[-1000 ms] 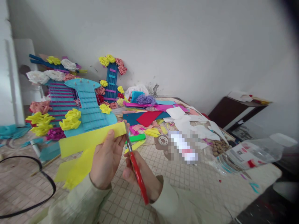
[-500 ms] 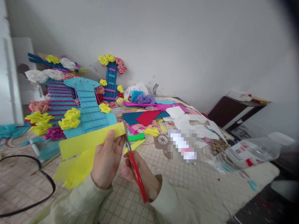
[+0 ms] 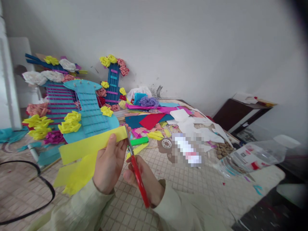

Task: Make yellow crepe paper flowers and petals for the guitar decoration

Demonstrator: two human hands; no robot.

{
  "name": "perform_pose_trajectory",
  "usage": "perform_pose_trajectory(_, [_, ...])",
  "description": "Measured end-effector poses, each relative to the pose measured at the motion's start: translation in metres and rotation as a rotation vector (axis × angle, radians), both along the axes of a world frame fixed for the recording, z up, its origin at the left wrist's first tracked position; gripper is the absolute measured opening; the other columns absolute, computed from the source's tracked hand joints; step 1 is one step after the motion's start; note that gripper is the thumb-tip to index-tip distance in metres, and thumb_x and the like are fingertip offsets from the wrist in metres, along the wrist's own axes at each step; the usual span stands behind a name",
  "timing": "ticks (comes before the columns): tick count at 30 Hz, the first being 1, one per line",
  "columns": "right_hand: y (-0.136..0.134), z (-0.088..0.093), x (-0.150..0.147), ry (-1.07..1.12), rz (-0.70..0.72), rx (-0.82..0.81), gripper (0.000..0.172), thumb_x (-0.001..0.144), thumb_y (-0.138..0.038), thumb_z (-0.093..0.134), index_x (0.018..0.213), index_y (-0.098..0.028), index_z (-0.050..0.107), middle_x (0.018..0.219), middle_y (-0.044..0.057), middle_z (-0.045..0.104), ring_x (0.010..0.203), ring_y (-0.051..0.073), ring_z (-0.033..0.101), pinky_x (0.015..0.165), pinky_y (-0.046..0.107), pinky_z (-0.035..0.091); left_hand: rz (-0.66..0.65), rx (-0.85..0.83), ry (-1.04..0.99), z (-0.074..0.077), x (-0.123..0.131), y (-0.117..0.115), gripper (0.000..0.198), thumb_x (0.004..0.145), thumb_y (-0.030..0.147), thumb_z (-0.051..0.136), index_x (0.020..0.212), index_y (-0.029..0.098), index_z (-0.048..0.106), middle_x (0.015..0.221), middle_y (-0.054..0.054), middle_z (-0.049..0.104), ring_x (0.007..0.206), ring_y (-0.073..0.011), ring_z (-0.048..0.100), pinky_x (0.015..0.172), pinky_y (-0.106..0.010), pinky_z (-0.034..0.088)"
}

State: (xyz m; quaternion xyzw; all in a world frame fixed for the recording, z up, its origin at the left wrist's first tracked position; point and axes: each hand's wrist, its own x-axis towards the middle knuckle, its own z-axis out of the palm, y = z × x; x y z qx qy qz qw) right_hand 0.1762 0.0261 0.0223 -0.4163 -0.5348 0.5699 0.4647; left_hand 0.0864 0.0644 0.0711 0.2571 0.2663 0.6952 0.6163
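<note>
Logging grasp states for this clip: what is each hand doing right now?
Left hand: closed on the yellow paper strip.
Right hand: closed on the red scissors, blades at the strip's end.

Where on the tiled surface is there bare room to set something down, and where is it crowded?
Bare tiles lie between the scissors and the plastic bottle, and inside the black cable loop. Crowded: paper scraps beyond the yellow paper.

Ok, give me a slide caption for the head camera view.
Left hand holds a yellow paper strip while right hand sets red scissors at its end.
</note>
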Motion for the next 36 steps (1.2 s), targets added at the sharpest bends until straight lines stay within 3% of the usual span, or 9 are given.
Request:
perform_pose_trajectory(10, [0.0007, -0.0014, 0.0007, -0.014, 0.018, -0.03, 0.043, 0.066, -0.056, 0.061, 0.084, -0.021, 0.045, 0.066, -0.004, 0.038, 0.055, 0.011, 0.031, 0.05, 0.025, 0.027, -0.02, 0.01, -0.027, -0.0012, -0.0008, 0.002, 0.033, 0.086, 0.016, 0.045, 0.117, 0.014, 0.054, 0.113, -0.008, 0.064, 0.112, -0.0198, 0.054, 0.101, -0.032, 0.039])
perform_pose_trajectory(17, [0.0014, -0.002, 0.0009, -0.061, -0.009, 0.012, 0.041, 0.067, -0.055, 0.061, 0.083, -0.021, 0.045, 0.066, -0.004, 0.039, 0.056, 0.011, 0.035, 0.053, 0.025, 0.03, -0.119, -0.089, -0.089, 0.0001, -0.0041, 0.0042, 0.034, 0.086, 0.028, 0.043, 0.112, 0.012, 0.058, 0.109, -0.009, 0.066, 0.114, -0.0204, 0.052, 0.102, -0.032, 0.037])
perform_pose_trajectory(24, [-0.0008, 0.002, -0.0006, -0.06, -0.007, 0.004, 0.042, 0.069, -0.059, 0.056, 0.082, -0.022, 0.043, 0.069, -0.003, 0.038, 0.058, 0.013, 0.034, 0.052, 0.026, 0.03, -0.084, -0.046, 0.001, -0.0023, -0.0025, 0.0019, 0.034, 0.082, 0.017, 0.052, 0.116, 0.014, 0.055, 0.111, -0.008, 0.065, 0.114, -0.0199, 0.052, 0.1, -0.031, 0.04])
perform_pose_trajectory(36, [0.0003, -0.0045, 0.0007, -0.065, -0.002, 0.016, 0.041, 0.07, -0.056, 0.059, 0.085, -0.02, 0.046, 0.067, -0.003, 0.04, 0.057, 0.012, 0.035, 0.052, 0.026, 0.031, -0.065, -0.043, 0.017, -0.0045, -0.0019, 0.0016, 0.026, 0.085, 0.021, 0.049, 0.108, 0.016, 0.061, 0.112, -0.007, 0.065, 0.111, -0.0199, 0.055, 0.099, -0.033, 0.041])
